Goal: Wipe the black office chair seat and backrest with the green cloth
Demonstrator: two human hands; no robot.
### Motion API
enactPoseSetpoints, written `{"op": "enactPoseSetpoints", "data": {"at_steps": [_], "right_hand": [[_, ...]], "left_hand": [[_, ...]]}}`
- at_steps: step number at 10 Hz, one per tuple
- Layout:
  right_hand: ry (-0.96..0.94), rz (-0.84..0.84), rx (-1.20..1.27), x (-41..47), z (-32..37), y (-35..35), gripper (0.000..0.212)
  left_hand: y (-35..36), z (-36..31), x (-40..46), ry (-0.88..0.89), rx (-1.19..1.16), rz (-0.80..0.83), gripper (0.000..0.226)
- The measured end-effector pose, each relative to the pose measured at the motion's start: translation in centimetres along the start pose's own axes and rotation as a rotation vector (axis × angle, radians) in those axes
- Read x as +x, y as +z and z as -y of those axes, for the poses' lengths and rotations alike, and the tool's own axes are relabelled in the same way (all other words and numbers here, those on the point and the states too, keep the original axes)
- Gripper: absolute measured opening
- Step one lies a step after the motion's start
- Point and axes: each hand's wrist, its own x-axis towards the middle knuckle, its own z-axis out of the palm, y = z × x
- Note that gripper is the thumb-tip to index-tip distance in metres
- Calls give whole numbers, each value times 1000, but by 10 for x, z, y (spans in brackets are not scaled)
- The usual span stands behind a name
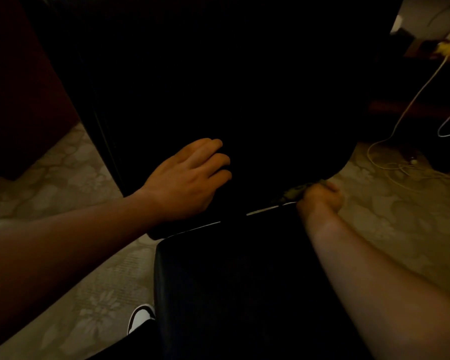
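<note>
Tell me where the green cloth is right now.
The green cloth is bunched in the right hand, right of centre in the head view, at the lower right corner of the backrest just above the seat.

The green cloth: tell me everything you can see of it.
Only a small bunched piece of the green cloth shows, dull green in the dim light. It is gripped in the right hand, pressed at the lower right corner of the black backrest, just above the seat. Its weave and full size are hidden.

A pale floral-patterned floor (83, 302) spreads underneath. A white cable (411, 105) trails down to loose coils on it at right. A black-and-white shoe (140, 318) stands lower left.
</note>
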Motion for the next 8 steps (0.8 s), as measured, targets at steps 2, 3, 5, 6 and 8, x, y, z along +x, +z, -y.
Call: {"op": "enactPoseSetpoints", "data": {"at_steps": [2, 3, 5, 6, 8], "right_hand": [[12, 97, 42, -1, -7, -11, 35], [14, 372, -145, -37, -33, -29, 32], [-592, 864, -881, -56, -49, -89, 25], [-706, 959, -1264, -41, -53, -121, 33], [-639, 988, -1447, -50, -31, -152, 56]], "left_hand": [[3, 1, 2, 13, 33, 20, 46], [2, 1, 6, 21, 20, 17, 47], [-4, 0, 18, 16, -66, 28, 42], [-11, -8, 20, -44, -178, 39, 41], [-32, -26, -6, -145, -336, 152, 55]]}}
